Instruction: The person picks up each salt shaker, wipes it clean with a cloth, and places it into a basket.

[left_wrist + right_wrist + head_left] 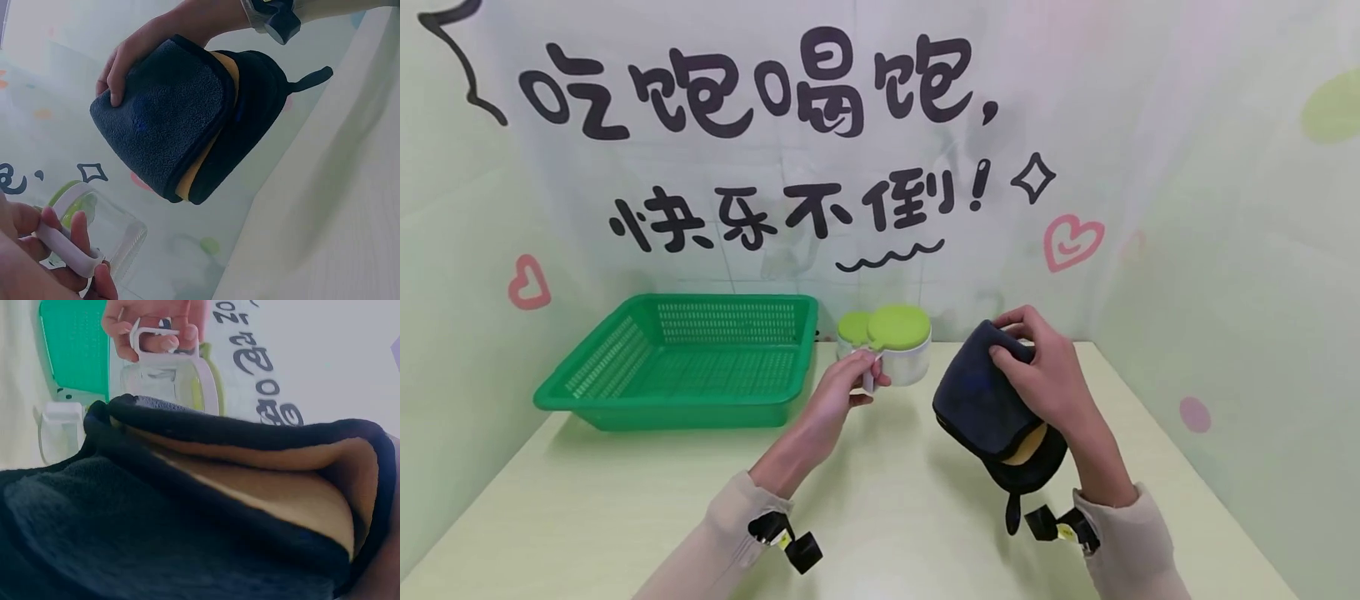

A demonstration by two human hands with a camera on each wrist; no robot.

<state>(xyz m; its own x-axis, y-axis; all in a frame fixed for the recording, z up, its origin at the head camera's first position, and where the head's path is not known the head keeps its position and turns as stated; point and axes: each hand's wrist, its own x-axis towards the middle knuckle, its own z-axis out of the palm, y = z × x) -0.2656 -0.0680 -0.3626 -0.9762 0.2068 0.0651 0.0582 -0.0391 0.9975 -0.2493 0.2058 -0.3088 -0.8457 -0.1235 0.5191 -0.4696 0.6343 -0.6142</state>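
Observation:
My left hand grips the white handle of a clear jar with a green lid. In the head view this jar partly overlaps a second green-lidded container behind it. On the right, my right hand pinches a folded dark blue cloth, its thumb on the near face. Black edging, an orange-yellow inner side and a hanging loop show on the cloth. Both held things are above the table. In the right wrist view the cloth hides much of the scene.
A green plastic basket stands at the back left of the pale table. Behind it hangs a white backdrop with black writing and pink hearts. Pale walls rise at both sides. The second container stands to the right of the basket.

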